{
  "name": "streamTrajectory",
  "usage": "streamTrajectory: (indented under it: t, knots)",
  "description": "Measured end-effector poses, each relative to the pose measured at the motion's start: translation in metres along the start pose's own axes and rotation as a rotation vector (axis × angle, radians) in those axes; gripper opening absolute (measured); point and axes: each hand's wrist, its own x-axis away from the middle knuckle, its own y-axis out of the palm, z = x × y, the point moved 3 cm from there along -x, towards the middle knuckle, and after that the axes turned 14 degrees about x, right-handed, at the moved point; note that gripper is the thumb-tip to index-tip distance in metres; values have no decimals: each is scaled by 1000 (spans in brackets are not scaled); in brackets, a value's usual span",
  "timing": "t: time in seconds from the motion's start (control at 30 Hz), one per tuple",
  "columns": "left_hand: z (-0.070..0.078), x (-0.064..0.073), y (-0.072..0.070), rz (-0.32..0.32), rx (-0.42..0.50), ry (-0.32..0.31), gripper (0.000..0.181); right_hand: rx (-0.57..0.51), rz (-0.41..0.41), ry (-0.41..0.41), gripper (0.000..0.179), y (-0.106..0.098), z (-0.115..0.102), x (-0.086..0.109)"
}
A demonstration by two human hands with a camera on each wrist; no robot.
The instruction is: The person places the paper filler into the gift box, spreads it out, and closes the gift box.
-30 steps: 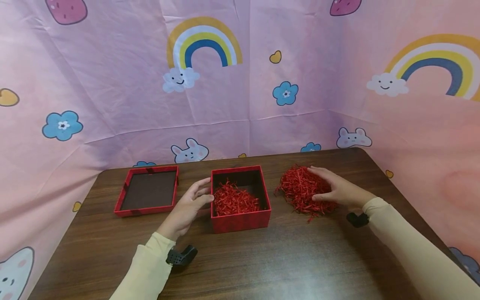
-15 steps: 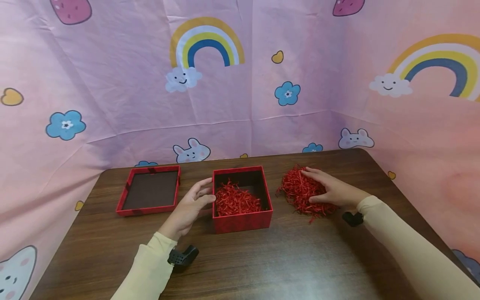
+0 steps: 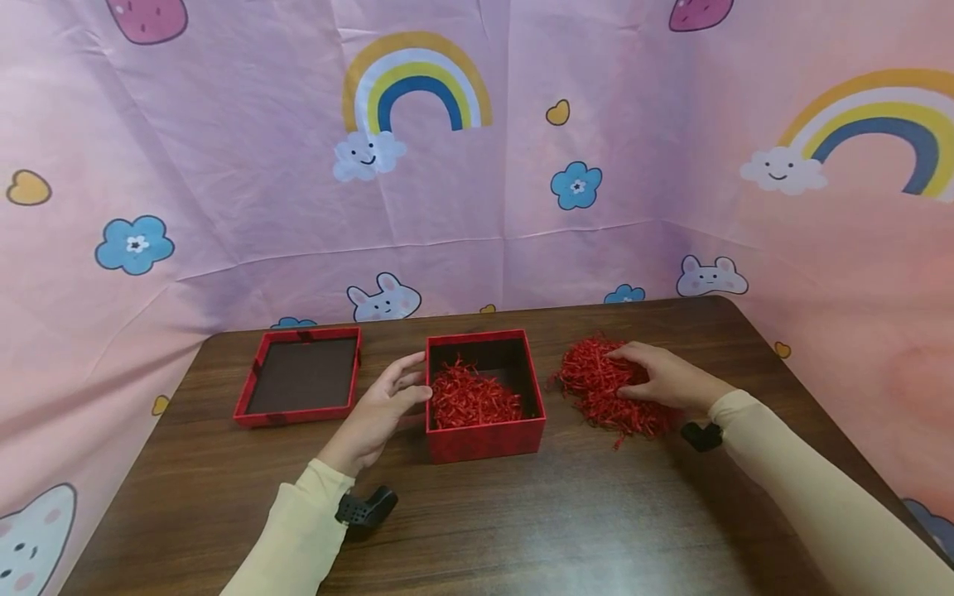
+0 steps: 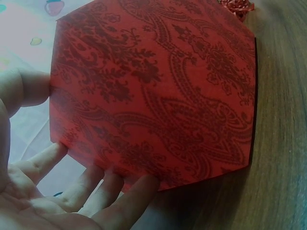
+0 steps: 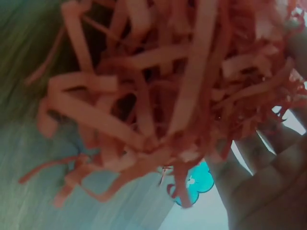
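Observation:
A red box [image 3: 486, 444] with a dark inside stands lidless mid-table, partly filled with red shredded paper [image 3: 477, 402]. My left hand [image 3: 378, 407] touches its left side with spread, fairly straight fingers. In the left wrist view, the fingertips and thumb of the left hand [image 4: 45, 194] meet the edges of the patterned box wall [image 4: 153, 96]. To the right lies a loose pile of red shredded paper [image 3: 592, 377]. My right hand [image 3: 666, 379] grips its right part, fingers curled over it. In the right wrist view, strands [image 5: 158, 81] partly hide the right hand [image 5: 268, 179].
The red box lid [image 3: 301, 377] lies with its dark inside up, left of the box. A wooden table [image 3: 522, 526] carries everything. A pink and purple patterned cloth [image 3: 261, 165] hangs behind the table and at its sides. Both wrists carry small black cameras [image 3: 367, 507].
The right hand's fingers have curled further into the shredded paper pile, and the pile's shape has shifted slightly. The left hand stays at the box. The head view has turned slightly left.

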Motion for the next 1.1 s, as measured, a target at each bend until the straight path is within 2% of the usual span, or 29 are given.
streamTrajectory:
  t: [0.23,0.33,0.53,0.67,0.83,1.1]
  knots:
    - [0,0,0,-1,0,2,67,79,21,31,73,-1,3,1]
    - [-1,-1,-1,-2,0,5,67,73,5,27,75,1,5,2]
    - [-1,-1,-1,-3,2,5,67,36,15,26,54,3,8,4]
    - [-1,-1,0,0,-3,4,67,-29,30,76,43,0,11,5]
    - [0,-1,0,-1,1,4,67,-28,49,103,38,-8,11,8]
    - [-1,-2,-1,1,-1,6,67,-18,75,101,40,-19,9,14]
